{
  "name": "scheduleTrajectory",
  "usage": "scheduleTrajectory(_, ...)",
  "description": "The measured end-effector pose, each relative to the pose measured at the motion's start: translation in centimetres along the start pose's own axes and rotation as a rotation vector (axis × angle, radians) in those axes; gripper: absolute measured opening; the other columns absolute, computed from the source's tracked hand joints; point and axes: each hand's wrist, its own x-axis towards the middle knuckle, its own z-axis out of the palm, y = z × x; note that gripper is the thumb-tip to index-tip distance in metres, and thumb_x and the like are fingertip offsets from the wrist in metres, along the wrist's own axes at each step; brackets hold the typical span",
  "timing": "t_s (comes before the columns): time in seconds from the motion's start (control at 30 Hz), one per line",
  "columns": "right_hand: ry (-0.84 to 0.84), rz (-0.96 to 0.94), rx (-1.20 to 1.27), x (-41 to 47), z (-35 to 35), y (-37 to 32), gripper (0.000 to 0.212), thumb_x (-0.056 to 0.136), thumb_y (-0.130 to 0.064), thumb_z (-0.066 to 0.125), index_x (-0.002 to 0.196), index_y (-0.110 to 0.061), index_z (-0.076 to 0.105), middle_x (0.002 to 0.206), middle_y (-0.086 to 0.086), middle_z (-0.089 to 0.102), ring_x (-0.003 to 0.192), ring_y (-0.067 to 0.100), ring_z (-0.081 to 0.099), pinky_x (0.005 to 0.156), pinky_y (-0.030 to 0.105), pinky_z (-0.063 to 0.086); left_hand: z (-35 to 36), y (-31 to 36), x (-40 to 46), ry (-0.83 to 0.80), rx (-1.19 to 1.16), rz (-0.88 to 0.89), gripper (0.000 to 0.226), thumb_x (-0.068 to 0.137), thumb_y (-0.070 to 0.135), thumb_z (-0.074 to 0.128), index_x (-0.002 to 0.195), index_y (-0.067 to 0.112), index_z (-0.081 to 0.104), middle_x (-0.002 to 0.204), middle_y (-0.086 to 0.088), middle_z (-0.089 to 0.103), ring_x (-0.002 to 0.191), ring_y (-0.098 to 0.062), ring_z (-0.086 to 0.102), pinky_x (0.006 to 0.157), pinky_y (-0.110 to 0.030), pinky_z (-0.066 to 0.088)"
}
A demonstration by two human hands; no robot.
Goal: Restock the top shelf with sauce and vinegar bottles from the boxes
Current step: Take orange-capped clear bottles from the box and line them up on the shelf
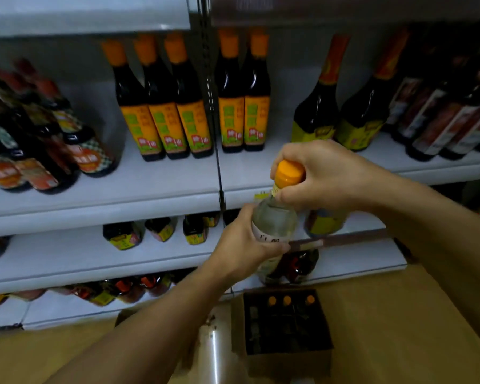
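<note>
I held a clear vinegar bottle [275,220] with an orange cap [288,173] in the air, in front of the edge of the upper shelf [178,187] and above the box on the floor. The bottle was tilted a little, its cap toward the shelf. My left hand [244,242] was curled round the body of the bottle, with the fingers over the white label. My right hand [324,176] gripped the neck just under the cap, the fingers closed round it from the right side.

Behind the bottle, on the upper shelf, stood five dark sauce bottles with orange labels [191,106] in a row, touching each other. To their right stood two dark bottles with yellow labels [341,109], and further right some more dark bottles [441,120], blurred. On the left side of that shelf was a group of dark bottles with red caps [39,128].

The lower shelves [94,259] carried smaller bottles; I could not read their labels.

Below my hands an open cardboard box [286,325] stood on the yellowish floor [399,314], and three orange caps [287,300] showed in it near the far side. Just left of the box lay something clear and shiny, a plastic roll [214,347] as far as I could tell.
</note>
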Motion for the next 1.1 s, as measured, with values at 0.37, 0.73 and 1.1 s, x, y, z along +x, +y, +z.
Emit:
scheduleTrajectory(0.37, 0.136, -0.072, 0.165, -0.4, -12.8, -5.7, 0.027, 0.080, -0.020, 0.076, 0.101, -0.025, 0.060, 0.086, 0.000, 0.066, 0.067, 0.010, 0.069, 0.062, 0.031, 0.059, -5.0, 13.2, 0.1, 0.028, 0.025, 0.177, 0.064, 0.067, 0.038, 0.087, 0.118, 0.037, 0.048, 0.110, 0.012, 0.066, 0.097, -0.003, 0.066, 0.084, -0.033, 0.059)
scheduleTrajectory(0.73, 0.331, -0.202, 0.308, 0.0, -24.3, -9.2, 0.038, 0.083, -0.016, 0.074, 0.115, -0.018, 0.055, 0.089, 0.010, 0.066, 0.062, 0.011, 0.062, 0.046, 0.018, 0.046, -7.7, 26.1, 0.4, 0.113, 0.038, 0.350, 0.053, 0.068, 0.044, 0.083, 0.111, 0.033, 0.053, 0.097, 0.006, 0.070, 0.090, -0.009, 0.070, 0.082, -0.043, 0.060)
scheduleTrajectory(1.1, 0.454, -0.337, 0.521, 3.0, -32.1, -8.0, 0.036, 0.085, -0.013, 0.073, 0.116, -0.015, 0.055, 0.093, 0.016, 0.072, 0.074, 0.016, 0.066, 0.057, 0.026, 0.049, -8.1, 34.9, 4.3, 0.189, 0.008, 0.491, 0.042, 0.071, 0.042, 0.079, 0.104, 0.030, 0.057, 0.091, 0.005, 0.071, 0.086, -0.012, 0.070, 0.077, -0.035, 0.058)
